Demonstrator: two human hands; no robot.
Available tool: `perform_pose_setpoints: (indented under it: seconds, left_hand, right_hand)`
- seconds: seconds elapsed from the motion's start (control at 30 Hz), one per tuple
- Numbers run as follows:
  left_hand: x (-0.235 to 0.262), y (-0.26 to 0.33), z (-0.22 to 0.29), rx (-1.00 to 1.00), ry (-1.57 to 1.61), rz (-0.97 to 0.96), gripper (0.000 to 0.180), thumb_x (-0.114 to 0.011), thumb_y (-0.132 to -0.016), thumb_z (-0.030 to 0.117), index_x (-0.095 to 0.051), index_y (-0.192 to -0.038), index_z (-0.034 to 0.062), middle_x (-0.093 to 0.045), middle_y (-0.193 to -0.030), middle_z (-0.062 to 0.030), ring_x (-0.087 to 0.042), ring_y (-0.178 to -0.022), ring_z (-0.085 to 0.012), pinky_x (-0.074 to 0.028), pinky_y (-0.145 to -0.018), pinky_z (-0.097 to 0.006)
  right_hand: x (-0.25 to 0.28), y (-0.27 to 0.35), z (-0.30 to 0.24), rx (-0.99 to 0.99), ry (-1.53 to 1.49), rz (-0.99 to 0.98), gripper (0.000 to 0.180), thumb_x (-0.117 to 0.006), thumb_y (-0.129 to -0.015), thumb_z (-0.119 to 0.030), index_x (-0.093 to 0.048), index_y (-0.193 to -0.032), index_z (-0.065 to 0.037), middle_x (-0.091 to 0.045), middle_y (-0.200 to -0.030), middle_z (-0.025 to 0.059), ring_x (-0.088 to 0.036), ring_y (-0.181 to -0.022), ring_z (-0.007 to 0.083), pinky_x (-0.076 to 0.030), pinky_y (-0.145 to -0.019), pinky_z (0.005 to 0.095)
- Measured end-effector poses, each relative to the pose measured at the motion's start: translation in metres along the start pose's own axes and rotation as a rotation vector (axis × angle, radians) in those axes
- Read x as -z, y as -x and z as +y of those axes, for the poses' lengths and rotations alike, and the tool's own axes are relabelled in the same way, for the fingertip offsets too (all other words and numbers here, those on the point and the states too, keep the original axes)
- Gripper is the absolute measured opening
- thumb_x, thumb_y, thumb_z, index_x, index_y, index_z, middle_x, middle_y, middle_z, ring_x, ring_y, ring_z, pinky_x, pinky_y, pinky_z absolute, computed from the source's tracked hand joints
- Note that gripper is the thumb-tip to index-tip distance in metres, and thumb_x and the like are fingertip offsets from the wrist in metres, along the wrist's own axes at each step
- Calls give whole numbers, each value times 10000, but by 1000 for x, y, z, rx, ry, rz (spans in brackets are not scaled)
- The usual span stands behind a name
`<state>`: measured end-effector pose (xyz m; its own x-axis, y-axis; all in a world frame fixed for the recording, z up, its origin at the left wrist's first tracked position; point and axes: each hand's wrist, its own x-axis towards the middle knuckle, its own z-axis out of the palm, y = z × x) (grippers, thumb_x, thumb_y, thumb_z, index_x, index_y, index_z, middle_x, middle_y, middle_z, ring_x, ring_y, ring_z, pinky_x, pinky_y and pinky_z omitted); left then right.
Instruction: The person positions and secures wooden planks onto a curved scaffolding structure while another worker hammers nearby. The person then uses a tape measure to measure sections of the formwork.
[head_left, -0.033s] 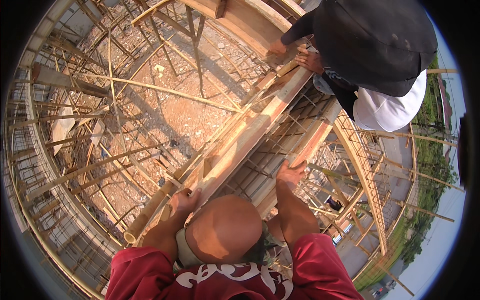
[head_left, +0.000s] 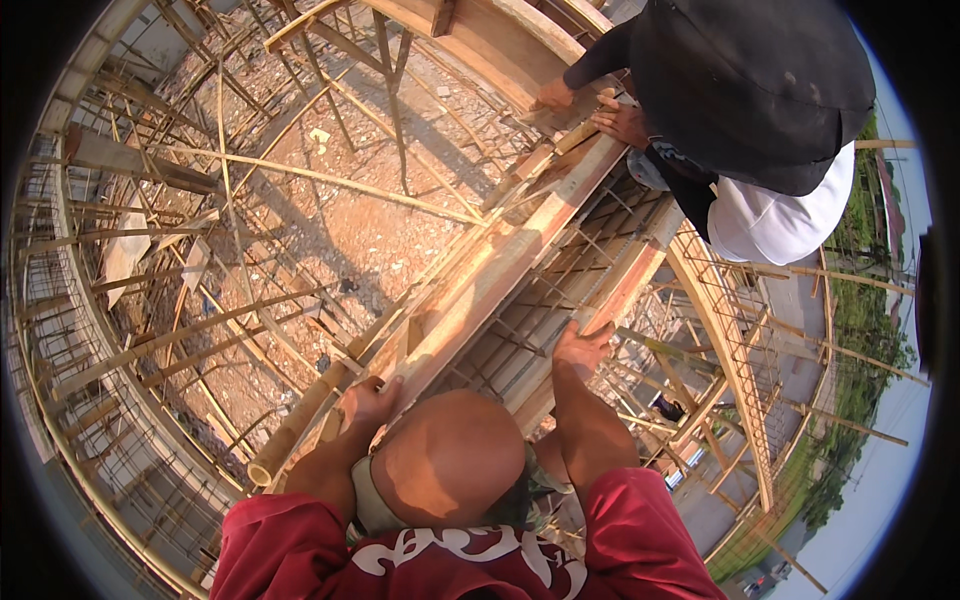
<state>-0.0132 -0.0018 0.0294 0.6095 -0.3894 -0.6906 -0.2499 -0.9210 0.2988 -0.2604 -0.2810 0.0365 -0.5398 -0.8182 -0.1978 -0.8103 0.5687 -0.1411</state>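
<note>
Two long wooden boards run diagonally away from me with a trough between them. My left hand (head_left: 368, 403) is closed around the near end of the left board (head_left: 485, 285), thumb over its top edge. The fingers of my right hand (head_left: 582, 350) curve over the edge of the right board (head_left: 630, 280), thumb on the inner side. Steel reinforcing bars (head_left: 598, 242) lie in the trough. At the far end, a co-worker's hand (head_left: 622, 122) rests on the left board's end. The co-worker's other hand (head_left: 553, 95) is just to its left.
A bamboo pole (head_left: 300, 425) lies beside my left arm. Far below on the left is rubble-strewn ground (head_left: 350, 245), crossed by poles and props. A curved formwork board (head_left: 735, 370) stands to the right. The co-worker in a black hat (head_left: 755, 85) leans in at the upper right.
</note>
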Motion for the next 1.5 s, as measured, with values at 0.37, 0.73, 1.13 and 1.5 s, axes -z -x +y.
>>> perform_pose_setpoints:
  seconds: [0.37,0.73,1.13,1.5]
  left_hand:
    - [7,-5,9,-28,-28,-9,668,-646,-839,649,-766,-1027,20,-736,-944,-254,-716,-937,-403,-544,-844,-488]
    - [10,-4,12,-17,-11,-27,650,-648,-833,645,-775,-1061,50,-746,-963,-234,-723,-969,-379,-547,-888,-457]
    - [1,-12,3,23,-7,-74,700,-634,-803,719,-762,-1075,86,-744,-1024,-214,-706,-1024,-370,-541,-886,-456]
    - [9,-7,10,30,-36,-81,702,-628,-812,718,-761,-1093,89,-741,-1032,-218,-701,-1032,-369,-534,-902,-457]
  right_hand:
    - [-6,-7,-11,-29,46,16,875,-626,-885,-497,-194,-1600,-238,-467,-1404,255,-626,-1140,427,-528,-978,516]
    - [-6,-7,-9,-27,71,30,853,-597,-901,-545,-209,-1600,-247,-476,-1402,250,-636,-1134,425,-546,-959,515]
    - [0,-3,-14,-41,15,26,875,-656,-873,-482,-215,-1584,-226,-472,-1391,298,-596,-1169,451,-488,-1014,527]
    - [2,-1,-14,-17,-37,22,856,-649,-873,-468,-227,-1573,-213,-472,-1392,321,-561,-1223,465,-468,-1043,529]
